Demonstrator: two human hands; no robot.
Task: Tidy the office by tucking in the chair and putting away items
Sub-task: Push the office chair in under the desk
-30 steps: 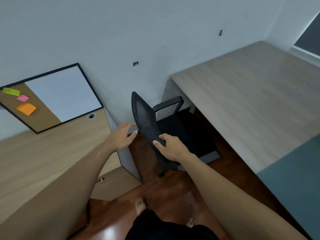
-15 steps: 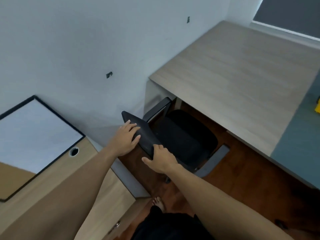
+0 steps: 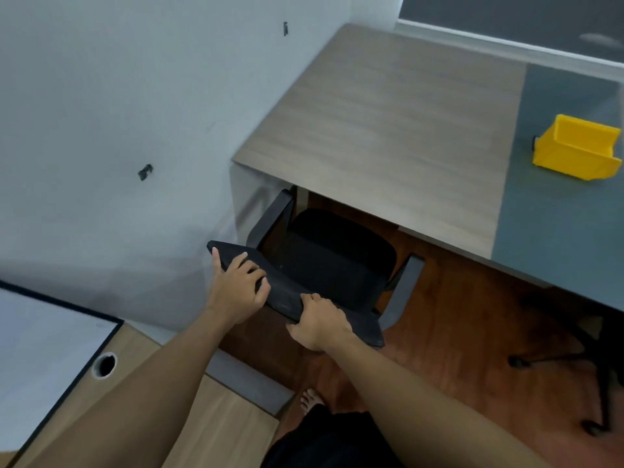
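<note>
A black office chair (image 3: pixel 334 261) stands at the grey wooden desk (image 3: pixel 388 123), its seat partly under the desk's front edge and its armrests on either side. My left hand (image 3: pixel 238 287) lies over the top of the black backrest (image 3: pixel 290 293), fingers curled on it. A little further right on the same top edge, my right hand (image 3: pixel 319 320) is clamped around it. The chair's base is hidden under the seat.
A yellow plastic bin (image 3: pixel 577 148) sits on the desk's blue-grey section at the right. A lighter wooden desk (image 3: pixel 216 420) with a framed whiteboard (image 3: pixel 40 352) is at lower left. Another chair's black legs (image 3: pixel 580 373) stand on the red-brown floor at right. My bare foot (image 3: pixel 309 400) is below the chair.
Both hands have closed onto the backrest top and the chair has moved toward the desk, its seat now partly under it. My view has swung right, revealing the yellow bin.
</note>
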